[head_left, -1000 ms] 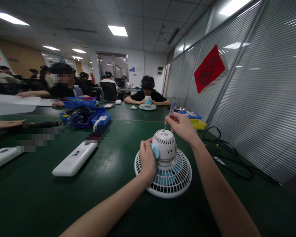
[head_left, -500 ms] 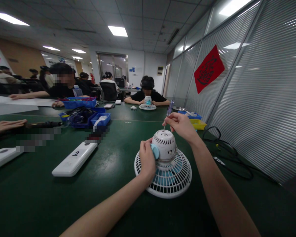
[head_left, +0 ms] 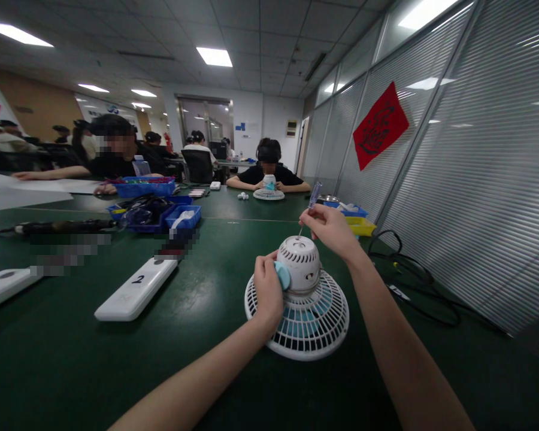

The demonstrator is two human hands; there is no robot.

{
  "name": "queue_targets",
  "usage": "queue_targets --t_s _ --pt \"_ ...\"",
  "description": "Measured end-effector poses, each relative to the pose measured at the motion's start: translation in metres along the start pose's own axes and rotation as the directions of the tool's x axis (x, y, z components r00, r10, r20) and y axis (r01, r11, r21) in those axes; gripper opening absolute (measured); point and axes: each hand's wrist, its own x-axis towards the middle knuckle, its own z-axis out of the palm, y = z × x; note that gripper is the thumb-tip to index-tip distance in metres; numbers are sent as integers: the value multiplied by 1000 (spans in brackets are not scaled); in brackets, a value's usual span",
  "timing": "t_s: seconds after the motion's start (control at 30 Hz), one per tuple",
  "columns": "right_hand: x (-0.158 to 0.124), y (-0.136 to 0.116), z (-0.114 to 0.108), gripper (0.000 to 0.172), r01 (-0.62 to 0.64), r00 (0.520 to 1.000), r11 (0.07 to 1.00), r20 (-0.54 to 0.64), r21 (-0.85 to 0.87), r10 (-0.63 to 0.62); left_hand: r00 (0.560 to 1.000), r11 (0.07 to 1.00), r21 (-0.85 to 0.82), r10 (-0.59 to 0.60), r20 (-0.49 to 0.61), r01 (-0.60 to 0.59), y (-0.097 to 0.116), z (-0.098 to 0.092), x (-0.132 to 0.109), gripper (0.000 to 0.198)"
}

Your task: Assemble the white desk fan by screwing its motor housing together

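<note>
A small white fan (head_left: 297, 311) lies face down on the green table (head_left: 197, 347), its round motor housing (head_left: 300, 263) pointing up. My left hand (head_left: 268, 292) is closed on the housing's left side, beside a light blue knob (head_left: 282, 275). My right hand (head_left: 330, 229) pinches a thin screwdriver (head_left: 309, 206) with a clear bluish handle. Its tip rests on the top of the housing.
A white strip marked 2 (head_left: 137, 288) lies to the left, blue bins (head_left: 155, 211) behind it. Black cables (head_left: 413, 281) run along the right by the blinds. A yellow tray (head_left: 360, 225) sits far right. People sit at the far end and left.
The screwdriver handle has wobbled slightly in my right hand. Another person's hand at the far left edge has withdrawn out of view. My left hand has stayed put.
</note>
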Motion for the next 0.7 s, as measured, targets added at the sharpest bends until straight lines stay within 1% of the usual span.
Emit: queue_targets --t_s 0.07,0.1,0.27,0.53,0.7 --pt "-1 -1 0 13 15 1000 998 -23 -59 -16 1000 1000 3 -5 0 5 0 0 0 22" --pt "-1 -1 0 13 14 1000 998 -27 -59 -15 1000 1000 6 -7 0 7 0 0 0 23" --pt "-1 0 1 17 -36 999 996 -2 79 36 1000 1000 1 -5 5 5 1 0 0 23" --pt "1 2 1 12 -62 997 984 44 167 56 1000 1000 -7 -19 10 19 1 0 -1 23" --pt "2 0 2 14 -88 995 979 61 182 78 1000 1000 7 -9 11 9 2 0 0 24"
